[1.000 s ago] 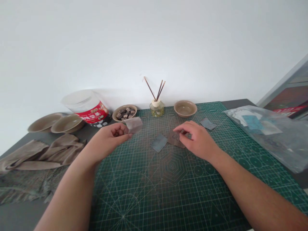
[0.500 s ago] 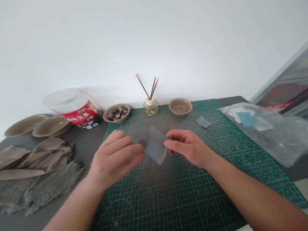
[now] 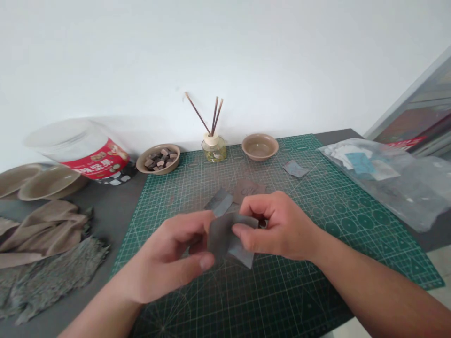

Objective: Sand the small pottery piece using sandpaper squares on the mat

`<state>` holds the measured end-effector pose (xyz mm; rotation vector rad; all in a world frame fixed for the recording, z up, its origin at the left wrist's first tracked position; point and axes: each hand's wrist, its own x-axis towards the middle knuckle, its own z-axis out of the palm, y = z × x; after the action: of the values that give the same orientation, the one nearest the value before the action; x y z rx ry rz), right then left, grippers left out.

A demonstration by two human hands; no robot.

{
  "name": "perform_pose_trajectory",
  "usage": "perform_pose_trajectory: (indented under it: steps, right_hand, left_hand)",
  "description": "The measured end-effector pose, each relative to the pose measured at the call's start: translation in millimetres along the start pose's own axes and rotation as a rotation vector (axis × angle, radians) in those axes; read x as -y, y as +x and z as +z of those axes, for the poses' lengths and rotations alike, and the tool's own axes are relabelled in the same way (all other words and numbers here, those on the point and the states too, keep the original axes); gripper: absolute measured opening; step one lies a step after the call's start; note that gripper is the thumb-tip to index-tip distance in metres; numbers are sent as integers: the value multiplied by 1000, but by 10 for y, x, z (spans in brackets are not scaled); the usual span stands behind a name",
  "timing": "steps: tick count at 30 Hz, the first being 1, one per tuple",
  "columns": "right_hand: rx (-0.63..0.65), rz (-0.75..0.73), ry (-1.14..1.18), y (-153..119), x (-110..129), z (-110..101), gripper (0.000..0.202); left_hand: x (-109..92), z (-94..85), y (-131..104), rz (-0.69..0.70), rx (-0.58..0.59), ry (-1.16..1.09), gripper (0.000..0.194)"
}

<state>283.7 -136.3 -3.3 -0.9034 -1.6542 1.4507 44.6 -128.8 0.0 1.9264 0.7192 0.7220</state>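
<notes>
Left hand [image 3: 169, 260], fingers parted, at the left edge of a bent grey piece [image 3: 218, 237] held over the middle of the cutting mat [image 3: 366, 253]; right hand [image 3: 278, 230] pinches it! Handling looks midway: this one's up, while a patch [image 3: 296, 168] lies untouched near the mat's far-right corner. Against half a second ago, left fingers uncurl, and a flat blue-grey face gives way to this bend.

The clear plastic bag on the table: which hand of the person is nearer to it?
Right. The right hand is above the green mat, to the left of the bag; the left hand is farther left, beyond the right hand.
</notes>
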Motion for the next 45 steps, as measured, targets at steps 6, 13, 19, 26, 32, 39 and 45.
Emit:
perform_pose_trajectory:
  steps: [6, 13, 19, 26, 32, 39, 45]
  right_hand:
    - [146, 14, 507, 0, -4, -50, 16]
    - [179, -6, 641, -2, -69, -78, 16]
    - [224, -3, 533, -24, -67, -97, 14]
    - [435, 78, 102, -4, -63, 61, 18]
    - [-16, 76, 377, -22, -65, 233, 20]
    - [178, -51, 372, -112, -23, 112, 36]
    - [327, -83, 398, -126, 9, 124, 40]
  left_hand:
    - [-33, 17, -22, -86, 63, -446, 14]
    - [-77, 38, -89, -42, 1, -505, 14]
    - [-40, 31, -89, 18, -32, -523, 14]
    - [13, 62, -10, -160, 121, -157, 31]
    - [-80, 63, 45, -114, 101, -425, 34]
    - [-116, 96, -58, 8, -51, -529, 23]
    - [-84, 121, -153, -35, -50, -773, 20]
